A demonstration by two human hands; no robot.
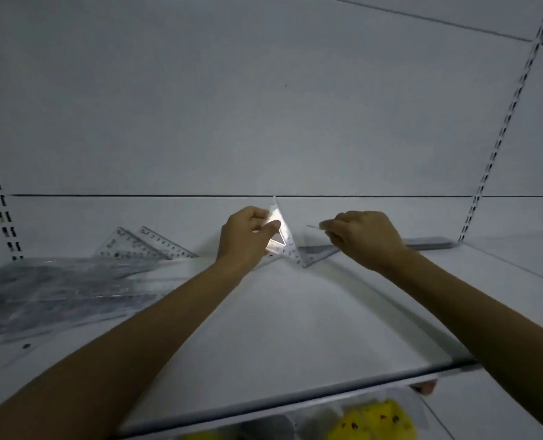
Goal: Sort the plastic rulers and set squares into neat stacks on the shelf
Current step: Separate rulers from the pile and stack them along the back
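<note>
Our left hand (248, 236) pinches a clear set square (284, 236), upright at the back of the shelf (295, 328); our right hand (365, 239) pinches a thin clear piece (313, 227). Judged risk: slick plastic slips, scattering the ruler pile (57, 290) at left.

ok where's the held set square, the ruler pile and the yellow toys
set square (283, 230), head view, lit face
ruler pile (57, 289), head view, heap's middle
yellow toys (382, 418), head view, one toy's body
</note>
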